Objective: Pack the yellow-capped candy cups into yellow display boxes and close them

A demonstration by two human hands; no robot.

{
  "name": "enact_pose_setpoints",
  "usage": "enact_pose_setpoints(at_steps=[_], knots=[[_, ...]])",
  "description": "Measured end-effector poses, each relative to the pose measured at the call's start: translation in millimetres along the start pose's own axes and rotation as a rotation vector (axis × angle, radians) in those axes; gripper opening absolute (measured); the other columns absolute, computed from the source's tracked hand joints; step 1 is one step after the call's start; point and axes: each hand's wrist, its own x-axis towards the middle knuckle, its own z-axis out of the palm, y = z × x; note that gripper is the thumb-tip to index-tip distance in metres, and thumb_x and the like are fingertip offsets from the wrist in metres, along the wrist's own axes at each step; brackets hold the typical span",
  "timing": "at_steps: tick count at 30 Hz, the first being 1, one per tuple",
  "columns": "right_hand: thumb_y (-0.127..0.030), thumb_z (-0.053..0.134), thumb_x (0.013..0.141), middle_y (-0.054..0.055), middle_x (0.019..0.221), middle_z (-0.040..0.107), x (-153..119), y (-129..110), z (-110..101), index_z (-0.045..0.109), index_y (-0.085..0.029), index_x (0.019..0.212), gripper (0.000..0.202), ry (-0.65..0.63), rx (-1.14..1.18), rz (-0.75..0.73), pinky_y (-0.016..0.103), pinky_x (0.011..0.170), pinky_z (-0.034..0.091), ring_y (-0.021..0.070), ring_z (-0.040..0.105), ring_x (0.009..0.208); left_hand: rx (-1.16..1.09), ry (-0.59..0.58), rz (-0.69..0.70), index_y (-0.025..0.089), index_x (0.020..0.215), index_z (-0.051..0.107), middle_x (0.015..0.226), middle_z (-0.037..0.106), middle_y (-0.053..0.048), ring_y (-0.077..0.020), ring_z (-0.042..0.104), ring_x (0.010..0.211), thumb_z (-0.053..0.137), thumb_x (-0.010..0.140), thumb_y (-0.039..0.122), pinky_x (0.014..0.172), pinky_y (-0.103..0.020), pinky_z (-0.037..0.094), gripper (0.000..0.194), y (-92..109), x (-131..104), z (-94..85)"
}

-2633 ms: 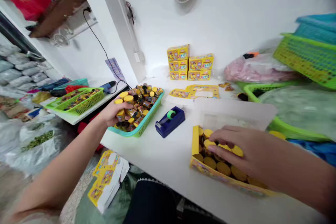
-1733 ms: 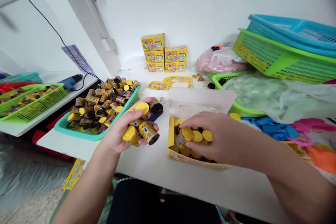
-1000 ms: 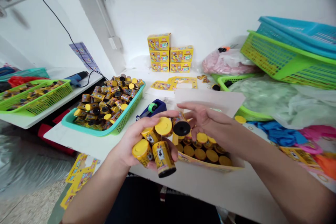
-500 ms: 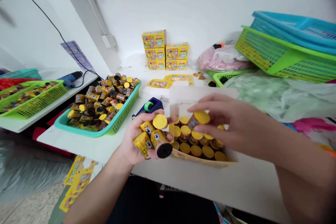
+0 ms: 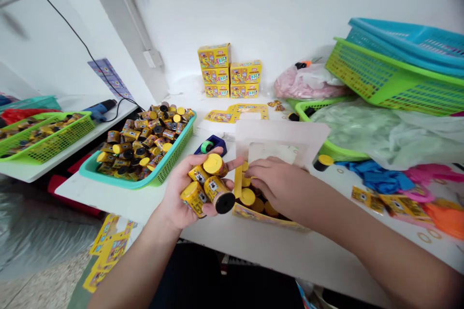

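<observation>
My left hand (image 5: pixel 181 190) is wrapped round several small canisters (image 5: pixel 214 164) with yellow lids, printed yellow labels and black bases. It hovers just left of an open carton (image 5: pixel 270 216), whose pale flap stands raised at the back. Upright canisters (image 5: pixel 247 197) of the same kind stand in rows inside, lids up. Over them, my right hand (image 5: pixel 279 178) reaches into the carton with fingers bent and close together near its back left. The back of that hand hides whatever it grips and much of the contents.
Left, a turquoise basket (image 5: pixel 176 154) is heaped with loose canisters. A blue tape dispenser (image 5: pixel 216 144) sits behind my left hand. Yellow printed boxes (image 5: pixel 213 56) are stacked by the wall. To the right are stacked baskets (image 5: pixel 391 77), a lone canister (image 5: pixel 323 162) and deflated balloons (image 5: pixel 380 176).
My right hand, which held a canister above the carton, has moved left and down into it; that canister is now hidden. My left hand keeps its canisters, barely moved.
</observation>
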Motion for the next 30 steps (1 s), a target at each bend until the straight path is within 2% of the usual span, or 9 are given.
enact_pose_setpoints(at_steps=[3, 6, 9, 11, 13, 17, 21, 24, 30], knots=[[-0.005, 0.044, 0.088, 0.009, 0.105, 0.072, 3.6, 6.7, 10.1, 0.072, -0.019, 0.100, 0.033, -0.030, -0.067, -0.125, 0.042, 0.090, 0.047, 0.0238, 0.064, 0.096, 0.005, -0.007, 0.004, 0.023, 0.095, 0.067, 0.113, 0.067, -0.008, -0.0219, 0.069, 0.070, 0.059, 0.078, 0.026, 0.033, -0.021, 0.046, 0.019, -1.4, 0.5, 1.0], [-0.009, 0.045, 0.090, 0.009, 0.097, 0.072, 5.3, 7.6, 11.8, 0.072, -0.019, 0.093, 0.029, -0.035, -0.069, -0.064, 0.043, 0.087, 0.047, 0.0246, 0.062, 0.092, 0.019, -0.006, 0.002, 0.025, 0.096, 0.066, 0.110, 0.067, -0.007, -0.0223, 0.069, 0.071, 0.059, 0.078, 0.027, 0.033, -0.021, 0.046, 0.020, -3.3, 1.4, 1.0], [-0.015, 0.041, 0.095, 0.010, 0.096, 0.071, 2.6, 2.2, -0.5, 0.068, -0.017, 0.093, 0.027, 0.135, 0.018, 0.037, 0.041, 0.087, 0.048, 0.0244, 0.062, 0.095, 0.050, 0.022, 0.020, 0.026, 0.101, 0.064, 0.099, 0.069, -0.005, -0.0240, 0.070, 0.072, 0.059, 0.079, 0.029, 0.033, -0.021, 0.046, 0.022, -6.7, 2.4, 2.6], [-0.025, 0.042, 0.098, 0.010, 0.101, 0.069, -2.5, -5.8, -12.6, 0.064, -0.018, 0.104, 0.024, 0.313, 0.142, 0.090, 0.038, 0.086, 0.050, 0.0223, 0.063, 0.096, 0.071, 0.025, 0.049, 0.025, 0.104, 0.062, 0.090, 0.069, -0.005, -0.0251, 0.071, 0.070, 0.059, 0.079, 0.029, 0.033, -0.022, 0.046, 0.025, -9.7, 2.8, 6.0], [-0.034, 0.045, 0.098, 0.007, 0.111, 0.067, -9.3, -16.5, -22.4, 0.058, -0.023, 0.118, 0.027, 0.363, 0.275, 0.065, 0.033, 0.084, 0.052, 0.0194, 0.064, 0.096, 0.093, 0.027, 0.083, 0.023, 0.106, 0.061, 0.084, 0.070, -0.004, -0.0234, 0.070, 0.062, 0.059, 0.079, 0.028, 0.034, -0.023, 0.047, 0.027, -12.8, 3.4, 11.3], [-0.040, 0.064, 0.086, 0.007, 0.123, 0.061, -18.3, -34.1, -22.2, 0.053, -0.028, 0.128, 0.045, 0.258, 0.308, -0.034, 0.031, 0.081, 0.056, 0.0196, 0.065, 0.101, 0.112, 0.145, 0.195, 0.020, 0.107, 0.061, 0.078, 0.070, -0.004, -0.0186, 0.066, 0.054, 0.056, 0.082, 0.027, 0.035, -0.020, 0.044, 0.026, -19.0, 8.1, 22.4], [-0.018, 0.061, 0.086, 0.007, 0.111, 0.066, -16.6, -30.9, -11.0, 0.064, -0.022, 0.101, 0.016, 0.362, 0.242, -0.074, 0.033, 0.091, 0.052, 0.0197, 0.064, 0.107, 0.083, 0.139, 0.181, 0.014, 0.105, 0.065, 0.093, 0.073, -0.010, -0.0160, 0.065, 0.057, 0.052, 0.087, 0.037, 0.037, -0.021, 0.047, 0.032, -23.0, 16.4, 26.4], [-0.016, 0.061, 0.082, 0.004, 0.103, 0.068, -18.0, -18.5, -17.1, 0.061, -0.022, 0.085, 0.006, 0.337, 0.255, -0.038, 0.031, 0.082, 0.053, 0.0182, 0.067, 0.093, 0.078, 0.120, 0.176, 0.014, 0.100, 0.067, 0.106, 0.072, -0.012, -0.0174, 0.067, 0.063, 0.046, 0.089, 0.041, 0.036, -0.021, 0.047, 0.036, -21.3, 18.9, 26.0], [-0.023, 0.060, 0.078, 0.004, 0.104, 0.062, -27.4, 0.9, -41.7, 0.060, -0.027, 0.116, 0.038, 0.100, 0.111, 0.055, 0.032, 0.074, 0.051, 0.0190, 0.064, 0.085, 0.105, 0.202, 0.284, 0.019, 0.090, 0.066, 0.120, 0.068, -0.010, -0.0195, 0.070, 0.079, 0.048, 0.089, 0.036, 0.037, -0.018, 0.045, 0.025, -9.3, 9.2, 22.5]])
